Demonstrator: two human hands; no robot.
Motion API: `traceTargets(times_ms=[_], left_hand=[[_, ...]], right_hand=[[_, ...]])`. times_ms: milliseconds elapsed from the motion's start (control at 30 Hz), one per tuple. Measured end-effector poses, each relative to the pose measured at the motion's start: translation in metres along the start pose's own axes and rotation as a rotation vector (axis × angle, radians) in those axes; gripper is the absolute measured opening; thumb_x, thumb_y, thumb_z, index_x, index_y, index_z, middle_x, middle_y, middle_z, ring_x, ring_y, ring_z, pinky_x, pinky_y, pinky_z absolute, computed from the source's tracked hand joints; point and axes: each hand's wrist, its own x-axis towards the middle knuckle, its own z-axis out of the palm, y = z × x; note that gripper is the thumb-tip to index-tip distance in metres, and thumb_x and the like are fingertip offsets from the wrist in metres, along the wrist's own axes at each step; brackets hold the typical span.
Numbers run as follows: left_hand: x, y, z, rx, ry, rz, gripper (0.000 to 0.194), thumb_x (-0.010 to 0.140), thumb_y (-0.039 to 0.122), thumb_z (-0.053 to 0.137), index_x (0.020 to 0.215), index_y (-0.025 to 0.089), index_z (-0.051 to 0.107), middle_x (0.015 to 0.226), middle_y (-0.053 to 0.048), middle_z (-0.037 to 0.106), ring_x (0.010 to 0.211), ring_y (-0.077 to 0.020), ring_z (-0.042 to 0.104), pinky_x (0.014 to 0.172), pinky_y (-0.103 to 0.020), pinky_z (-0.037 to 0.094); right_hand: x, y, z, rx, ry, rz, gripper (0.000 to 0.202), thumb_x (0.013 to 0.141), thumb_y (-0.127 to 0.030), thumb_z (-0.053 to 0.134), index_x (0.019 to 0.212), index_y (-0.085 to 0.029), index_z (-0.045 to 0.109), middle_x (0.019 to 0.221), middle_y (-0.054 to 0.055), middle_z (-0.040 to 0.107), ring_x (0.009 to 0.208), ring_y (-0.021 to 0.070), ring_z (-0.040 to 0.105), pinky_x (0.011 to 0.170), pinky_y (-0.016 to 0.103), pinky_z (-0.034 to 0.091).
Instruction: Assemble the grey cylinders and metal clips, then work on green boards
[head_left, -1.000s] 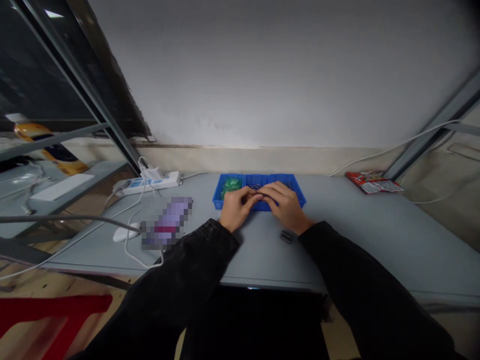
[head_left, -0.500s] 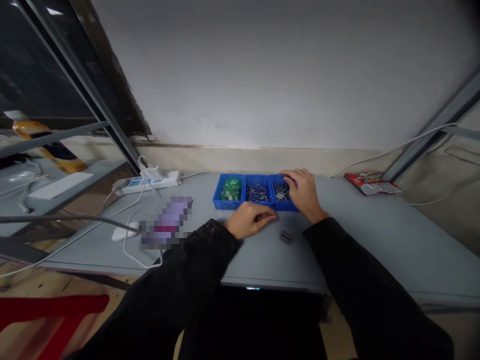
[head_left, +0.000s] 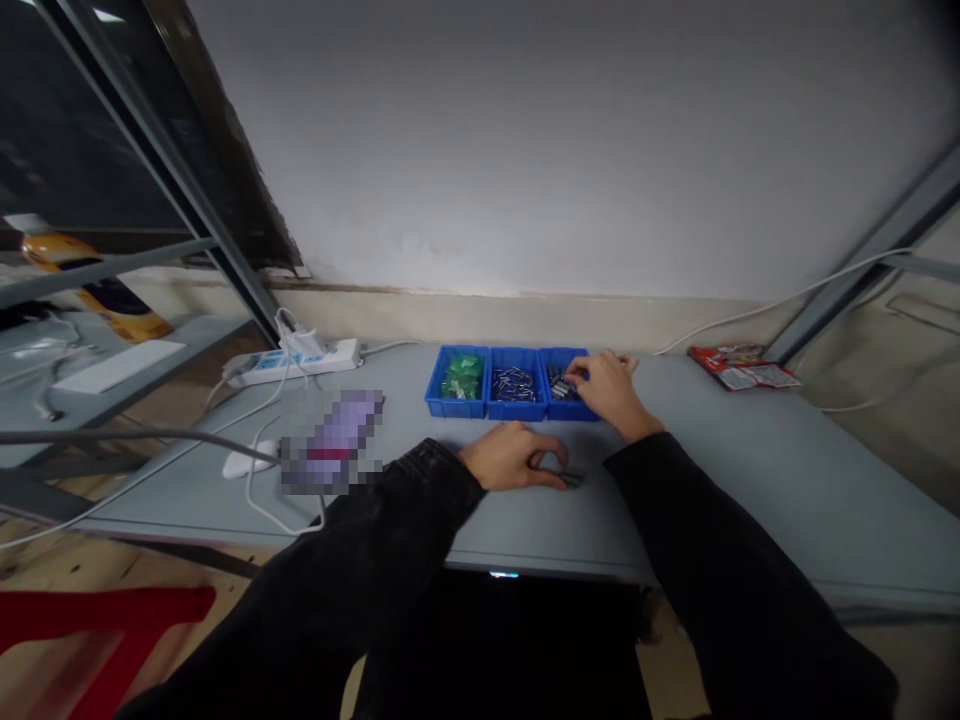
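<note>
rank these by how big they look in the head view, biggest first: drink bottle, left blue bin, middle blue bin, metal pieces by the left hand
1. drink bottle, partly behind a rail
2. left blue bin and middle blue bin, too alike to rank
3. metal pieces, partly hidden by the left hand

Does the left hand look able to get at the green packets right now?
Probably yes: the left hand is close in front of their bin, and nothing visibly covers the green packets.
</note>
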Motion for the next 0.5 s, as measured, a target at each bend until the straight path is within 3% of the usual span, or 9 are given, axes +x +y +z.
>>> traceTargets(times_ms=[333, 500], left_hand=[[0.0, -0.004, 0.001, 0.009, 0.033, 0.036, 0.021, 0.092, 0.041, 0.069, 0.101, 0.024, 0.076, 0.059, 0.004, 0.059, 0.057, -0.0111, 0.058, 0.057, -0.022, 0.037], [-0.001, -0.005, 0.0, -0.001, 0.034, 0.039, 0.019, 0.093, 0.039, 0.067, 0.099, 0.023, 0.076, 0.06, 0.003, 0.06, 0.058, -0.0111, 0.058, 0.057, -0.021, 0.038]], right_hand=[[0.002, -0.008, -0.009, -0.058, 0.004, -0.021, 0.043, 0.103, -0.039, 0.04, 0.083, -0.021, 0.074, 0.079, 0.011, 0.069, 0.093, 0.0287, 0.056, 0.093, 0.052, 0.029], [-0.001, -0.014, -0.011, 0.016, -0.043, -0.044, 0.055, 0.106, -0.043, 0.034, 0.071, -0.021, 0.07, 0.074, 0.009, 0.069, 0.094, 0.0292, 0.059, 0.1, 0.056, 0.024]])
